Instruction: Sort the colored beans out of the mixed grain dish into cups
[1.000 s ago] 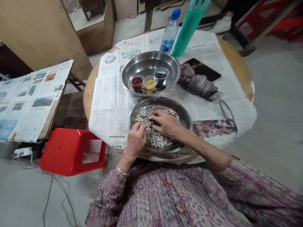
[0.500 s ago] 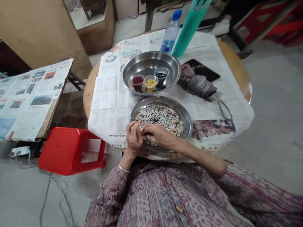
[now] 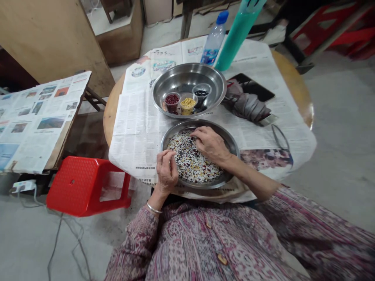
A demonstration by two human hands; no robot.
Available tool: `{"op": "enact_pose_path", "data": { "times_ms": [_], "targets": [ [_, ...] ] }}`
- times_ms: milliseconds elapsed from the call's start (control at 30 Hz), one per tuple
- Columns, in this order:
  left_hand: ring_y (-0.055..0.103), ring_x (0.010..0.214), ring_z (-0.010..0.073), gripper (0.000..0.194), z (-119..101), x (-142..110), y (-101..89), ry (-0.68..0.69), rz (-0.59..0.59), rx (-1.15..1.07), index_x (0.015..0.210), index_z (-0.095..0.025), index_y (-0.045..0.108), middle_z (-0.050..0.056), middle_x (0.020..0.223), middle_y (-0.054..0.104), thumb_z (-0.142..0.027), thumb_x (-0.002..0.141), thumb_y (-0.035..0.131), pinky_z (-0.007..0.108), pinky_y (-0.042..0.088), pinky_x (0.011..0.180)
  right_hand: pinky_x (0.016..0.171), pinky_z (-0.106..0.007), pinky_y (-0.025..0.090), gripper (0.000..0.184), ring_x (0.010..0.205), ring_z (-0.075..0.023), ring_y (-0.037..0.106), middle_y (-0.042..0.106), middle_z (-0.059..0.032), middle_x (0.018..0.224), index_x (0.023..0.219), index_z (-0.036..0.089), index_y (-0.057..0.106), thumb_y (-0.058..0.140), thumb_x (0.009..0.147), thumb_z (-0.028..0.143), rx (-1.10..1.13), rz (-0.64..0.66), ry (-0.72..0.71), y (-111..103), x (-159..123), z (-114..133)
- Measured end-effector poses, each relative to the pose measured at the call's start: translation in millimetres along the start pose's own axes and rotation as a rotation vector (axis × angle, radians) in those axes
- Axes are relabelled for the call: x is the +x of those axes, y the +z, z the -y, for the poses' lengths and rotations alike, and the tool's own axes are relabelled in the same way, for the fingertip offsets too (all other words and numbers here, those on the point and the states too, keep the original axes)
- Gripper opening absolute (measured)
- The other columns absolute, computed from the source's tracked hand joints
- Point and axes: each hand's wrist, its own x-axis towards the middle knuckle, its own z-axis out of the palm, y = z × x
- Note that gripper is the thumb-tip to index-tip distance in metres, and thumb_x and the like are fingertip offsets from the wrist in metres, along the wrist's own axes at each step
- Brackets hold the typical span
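A steel pan (image 3: 231, 141) in front of me holds a flat layer of mixed beans and grains (image 3: 190, 160). My left hand (image 3: 166, 171) rests at the pan's near left rim, fingers curled shut on something I cannot make out. My right hand (image 3: 211, 143) lies on the mix toward the far side of the pan, fingers bent down and pinching at the grains. Behind it a second steel pan (image 3: 181, 76) carries three small cups: red beans (image 3: 172, 99), yellow grains (image 3: 188, 104) and black beans (image 3: 200, 93).
The round table (image 3: 295, 88) is covered in newspaper. A water bottle (image 3: 214, 39) and a tall green bottle (image 3: 236, 35) stand at the back. A folded grey umbrella (image 3: 247, 105) lies right of the pans. A red plastic stool (image 3: 84, 183) and a newspaper-covered board (image 3: 38, 117) are at the left.
My right hand left my left hand at the near rim and moved up across the mix toward the far side of the pan. The left hand stayed curled in place.
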Motion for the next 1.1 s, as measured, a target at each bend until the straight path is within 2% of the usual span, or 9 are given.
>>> {"op": "enact_pose_path", "data": {
  "times_ms": [100, 167, 367, 567, 667, 833, 933, 1033, 1100],
  "targets": [
    [0.064, 0.105, 0.0187, 0.019, 1.2, -0.6, 0.4, 0.006, 0.001, 0.01, 0.113, -0.018, 0.06, 0.009, 0.105, 0.064, -0.016, 0.105, 0.043, 0.037, 0.057, 0.095, 0.099, -0.047, 0.045, 0.035, 0.115, -0.0318, 0.052, 0.066, -0.0143, 0.12, 0.122, 0.019, 0.07, 0.047, 0.099, 0.031, -0.066, 0.007, 0.018, 8.0, 8.0, 12.4],
    [0.064, 0.104, 0.0189, 0.019, 1.8, -1.0, 0.8, 0.006, -0.001, 0.016, 0.113, -0.019, 0.06, 0.009, 0.104, 0.065, -0.017, 0.105, 0.043, 0.037, 0.057, 0.094, 0.099, -0.048, 0.044, 0.038, 0.118, -0.0324, 0.05, 0.064, -0.0151, 0.128, 0.127, 0.019, 0.067, 0.051, 0.099, 0.039, -0.058, 0.06, -0.068, 14.2, 10.0, 26.6],
    [0.064, 0.105, 0.0185, 0.018, 2.1, -1.1, 0.5, -0.006, -0.008, -0.005, 0.113, -0.019, 0.06, 0.009, 0.106, 0.065, -0.017, 0.105, 0.044, 0.035, 0.056, 0.094, 0.091, -0.04, 0.046, 0.021, 0.104, -0.0259, 0.054, 0.066, -0.0141, 0.111, 0.109, 0.015, 0.071, 0.062, 0.092, 0.024, 0.064, 0.3, -0.455, 10.3, -15.3, 47.9],
    [0.063, 0.107, 0.0195, 0.02, 4.1, -2.0, 0.5, 0.007, 0.015, -0.022, 0.114, -0.018, 0.06, 0.009, 0.105, 0.065, -0.017, 0.105, 0.043, 0.037, 0.054, 0.095, 0.085, -0.038, 0.047, 0.017, 0.096, -0.0233, 0.056, 0.066, -0.0093, 0.102, 0.098, 0.021, 0.073, 0.058, 0.097, 0.028, 0.033, 0.359, -0.59, -15.3, -55.7, 30.0],
    [0.062, 0.108, 0.0196, 0.02, 4.6, -2.3, 0.9, 0.009, 0.012, -0.064, 0.115, -0.018, 0.061, 0.009, 0.106, 0.065, -0.015, 0.105, 0.044, 0.037, 0.053, 0.096, 0.082, -0.038, 0.047, 0.02, 0.094, -0.0238, 0.056, 0.067, -0.0099, 0.099, 0.095, 0.02, 0.074, 0.054, 0.097, 0.021, -0.069, 0.319, -0.532, -19.2, -59.0, 15.7],
    [0.062, 0.107, 0.0192, 0.02, 4.3, -1.9, 1.2, 0.017, 0.0, -0.067, 0.114, -0.018, 0.062, 0.009, 0.107, 0.064, -0.013, 0.103, 0.047, 0.037, 0.054, 0.096, 0.087, -0.04, 0.05, 0.028, 0.101, -0.0265, 0.058, 0.067, -0.0116, 0.105, 0.102, 0.021, 0.075, 0.05, 0.091, 0.012, -0.124, 0.067, -0.223, -19.3, -43.4, -5.7],
    [0.062, 0.106, 0.0188, 0.02, 4.8, -2.0, 1.6, 0.019, -0.005, -0.068, 0.114, -0.018, 0.062, 0.009, 0.107, 0.064, -0.011, 0.102, 0.048, 0.036, 0.055, 0.096, 0.093, -0.042, 0.051, 0.027, 0.108, -0.0277, 0.058, 0.066, -0.0121, 0.115, 0.112, 0.021, 0.072, 0.054, 0.092, 0.021, -0.101, -0.039, -0.116, -15.7, -33.3, -3.5],
    [0.062, 0.106, 0.0188, 0.02, 5.4, -2.2, 1.8, 0.023, -0.006, -0.071, 0.115, -0.017, 0.062, 0.009, 0.107, 0.065, -0.01, 0.102, 0.047, 0.037, 0.055, 0.096, 0.094, -0.042, 0.05, 0.03, 0.112, -0.0287, 0.056, 0.065, -0.0127, 0.119, 0.118, 0.02, 0.069, 0.058, 0.092, 0.031, -0.093, 0.035, -0.108, -7.8, -25.9, 8.7],
    [0.062, 0.106, 0.0191, 0.02, 5.6, -2.4, 1.9, 0.029, -0.007, -0.068, 0.115, -0.017, 0.062, 0.009, 0.107, 0.065, -0.011, 0.103, 0.047, 0.038, 0.055, 0.096, 0.089, -0.038, 0.05, 0.025, 0.105, -0.0263, 0.059, 0.067, -0.0119, 0.109, 0.11, 0.019, 0.071, 0.056, 0.09, 0.023, -0.05, 0.137, -0.098, -2.9, -21.8, 16.3]
  ]
}}
